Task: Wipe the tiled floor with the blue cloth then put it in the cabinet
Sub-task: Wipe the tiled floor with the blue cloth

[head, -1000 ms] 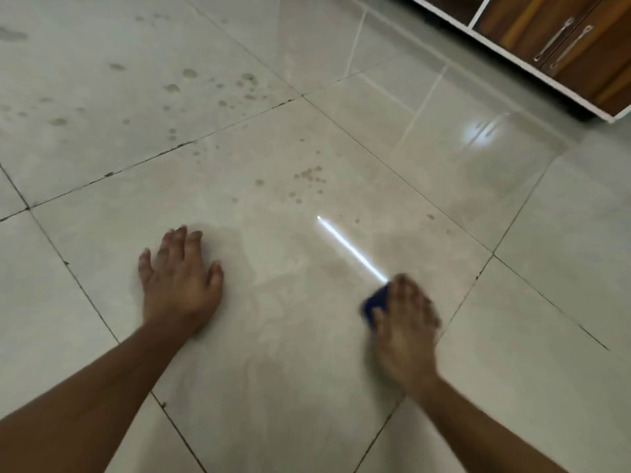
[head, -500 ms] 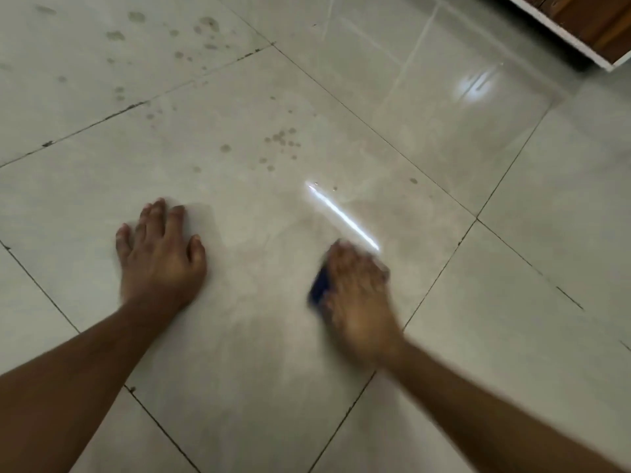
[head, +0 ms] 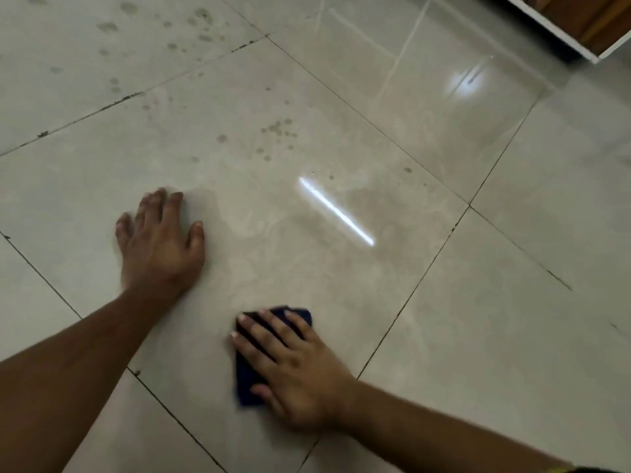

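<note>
Right hand [head: 293,367] presses flat, half-hiding my blue cloth [head: 249,380]; left hand [head: 160,244] flat on tiled floor [head: 444,336]; cabinet [head: 580,25] cropped.

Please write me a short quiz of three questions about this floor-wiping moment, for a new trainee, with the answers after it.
1. True or false: the right hand lies with straight fingers on the blue cloth.
2. Where is the left hand? A) flat on the tiled floor B) on the cabinet C) gripping the cloth
3. Fill in: the dark spots lie on the far side of the cloth, and are not yet ____.

Key: 1 true; 2 A; 3 wiped
</note>
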